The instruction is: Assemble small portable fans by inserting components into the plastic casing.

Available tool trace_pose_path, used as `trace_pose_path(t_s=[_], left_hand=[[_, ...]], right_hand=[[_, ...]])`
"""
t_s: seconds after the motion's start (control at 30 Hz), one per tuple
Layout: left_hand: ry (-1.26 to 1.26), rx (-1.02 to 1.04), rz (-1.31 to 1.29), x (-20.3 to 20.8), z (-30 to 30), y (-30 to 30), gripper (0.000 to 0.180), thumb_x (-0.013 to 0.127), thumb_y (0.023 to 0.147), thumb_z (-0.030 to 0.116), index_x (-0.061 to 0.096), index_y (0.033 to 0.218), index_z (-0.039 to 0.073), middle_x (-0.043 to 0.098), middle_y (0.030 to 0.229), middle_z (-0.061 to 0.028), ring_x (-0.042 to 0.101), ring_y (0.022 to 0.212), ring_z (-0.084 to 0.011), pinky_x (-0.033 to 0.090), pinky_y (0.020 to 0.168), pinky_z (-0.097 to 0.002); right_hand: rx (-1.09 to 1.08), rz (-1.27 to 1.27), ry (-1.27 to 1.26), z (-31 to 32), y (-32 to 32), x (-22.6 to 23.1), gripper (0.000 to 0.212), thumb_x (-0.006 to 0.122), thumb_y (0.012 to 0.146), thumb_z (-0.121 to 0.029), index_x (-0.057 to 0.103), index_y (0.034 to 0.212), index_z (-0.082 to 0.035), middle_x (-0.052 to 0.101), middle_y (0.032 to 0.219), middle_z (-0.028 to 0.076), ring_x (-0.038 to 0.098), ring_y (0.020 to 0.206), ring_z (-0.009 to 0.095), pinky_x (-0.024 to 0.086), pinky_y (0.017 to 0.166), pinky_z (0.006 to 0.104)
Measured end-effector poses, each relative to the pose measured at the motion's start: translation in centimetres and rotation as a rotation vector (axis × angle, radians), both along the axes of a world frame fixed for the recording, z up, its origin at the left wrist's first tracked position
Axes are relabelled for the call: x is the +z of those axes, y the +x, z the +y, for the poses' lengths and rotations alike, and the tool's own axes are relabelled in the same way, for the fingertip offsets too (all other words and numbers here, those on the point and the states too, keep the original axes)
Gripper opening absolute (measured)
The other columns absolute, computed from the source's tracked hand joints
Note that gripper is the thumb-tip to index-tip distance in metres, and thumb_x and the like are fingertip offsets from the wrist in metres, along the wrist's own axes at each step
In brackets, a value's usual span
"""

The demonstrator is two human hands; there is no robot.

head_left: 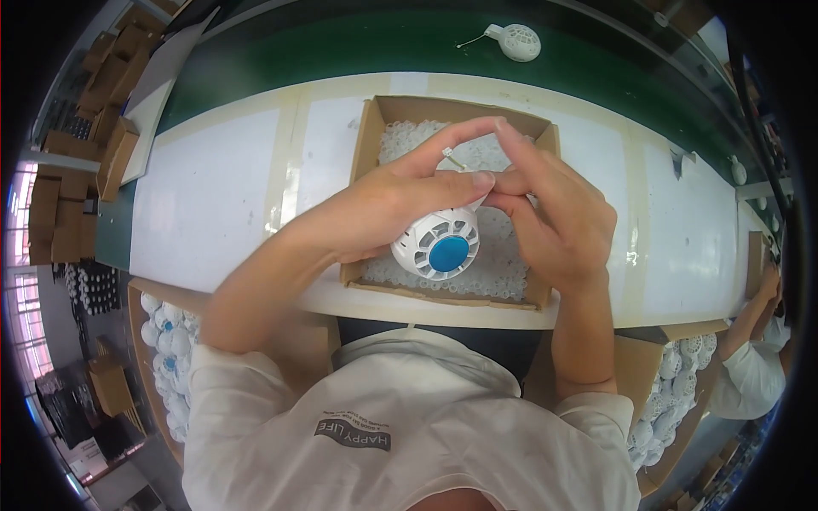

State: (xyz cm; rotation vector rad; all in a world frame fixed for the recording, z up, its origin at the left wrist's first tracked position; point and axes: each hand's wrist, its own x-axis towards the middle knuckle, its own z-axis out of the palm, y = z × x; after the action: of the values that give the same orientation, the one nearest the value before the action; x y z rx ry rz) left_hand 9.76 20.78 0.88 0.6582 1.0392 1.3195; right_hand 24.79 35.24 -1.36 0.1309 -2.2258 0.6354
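Observation:
My left hand [400,198] is closed round a white, round fan head [411,247] with a slotted grille and a blue centre disc [449,254]. The fan's narrower end points up and right, partly covered by my left thumb. A thin wire with a small white connector [447,153] pokes out by the left fingers. At that narrow end, my right hand [554,204] has its thumb and fingers pinched together, touching or nearly touching my left thumb. What sits between those fingertips is hidden. Both hands are above an open cardboard box [545,281] of small translucent plastic pieces [503,268].
Beyond the white tabletop [213,192], a green conveyor belt [341,51] carries another white fan head [520,43] with a wire. Cartons of white fan parts [170,341] [673,383] stand low on both sides. A co-worker's arm [750,319] shows at far right.

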Motion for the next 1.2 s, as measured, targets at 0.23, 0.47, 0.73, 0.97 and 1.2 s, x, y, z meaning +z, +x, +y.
trace_pose_path(t_s=[0.23, 0.47, 0.73, 0.97, 1.2], left_hand=[[-0.178, 0.016, 0.532, 2.9, -8.8, -2.2, 0.067, 0.073, 0.092, 0.024, 0.044, 0.151, 0.013, 0.062, 0.121, -0.0080, 0.063, 0.099, -0.0171, 0.052, 0.092, -0.0314], [-0.840, 0.291, 1.465, 6.1, -29.3, -4.3, 0.058, 0.079, 0.081, 0.014, 0.060, 0.135, 0.014, 0.065, 0.119, -0.0143, 0.061, 0.108, -0.0255, 0.050, 0.096, -0.0383], [-1.266, 0.757, 1.228, 4.1, -45.4, -4.4, 0.048, 0.071, 0.086, 0.005, 0.062, 0.133, 0.011, 0.066, 0.118, -0.0072, 0.064, 0.105, -0.0242, 0.052, 0.088, -0.0344], [-0.638, 0.675, 1.463, 2.7, -29.2, -9.8, 0.035, 0.062, 0.094, 0.005, 0.066, 0.128, 0.011, 0.068, 0.116, -0.0072, 0.066, 0.102, -0.0181, 0.052, 0.085, -0.0295], [0.175, 0.419, 1.628, -0.5, -3.9, -13.2, 0.026, 0.060, 0.096, 0.010, 0.070, 0.120, 0.012, 0.070, 0.106, -0.0038, 0.066, 0.095, -0.0180, 0.052, 0.079, -0.0309]], right_hand=[[-0.026, -0.391, -0.405, -0.8, -0.6, -0.6, 0.040, 0.079, 0.077, -0.003, 0.069, 0.116, 0.001, 0.071, 0.101, 0.015, 0.065, 0.095, 0.024, 0.050, 0.087, 0.0364], [-0.162, -0.617, 0.168, -0.7, 0.3, -2.0, 0.007, 0.068, 0.085, 0.000, 0.067, 0.091, -0.001, 0.064, 0.089, 0.014, 0.061, 0.089, 0.034, 0.048, 0.081, 0.0400], [-0.191, -0.643, -0.238, -1.7, 0.2, -0.7, 0.010, 0.067, 0.087, 0.000, 0.070, 0.097, 0.000, 0.068, 0.092, 0.012, 0.061, 0.082, 0.027, 0.049, 0.072, 0.0361], [-0.012, -0.431, -0.131, 0.2, -0.5, -2.3, 0.013, 0.069, 0.084, 0.003, 0.071, 0.097, 0.002, 0.066, 0.090, 0.013, 0.060, 0.081, 0.027, 0.048, 0.069, 0.0356], [-0.094, -0.418, -0.102, 0.8, 0.4, -2.8, 0.015, 0.071, 0.080, 0.004, 0.074, 0.094, 0.000, 0.060, 0.083, 0.015, 0.059, 0.085, 0.033, 0.049, 0.075, 0.0376]])
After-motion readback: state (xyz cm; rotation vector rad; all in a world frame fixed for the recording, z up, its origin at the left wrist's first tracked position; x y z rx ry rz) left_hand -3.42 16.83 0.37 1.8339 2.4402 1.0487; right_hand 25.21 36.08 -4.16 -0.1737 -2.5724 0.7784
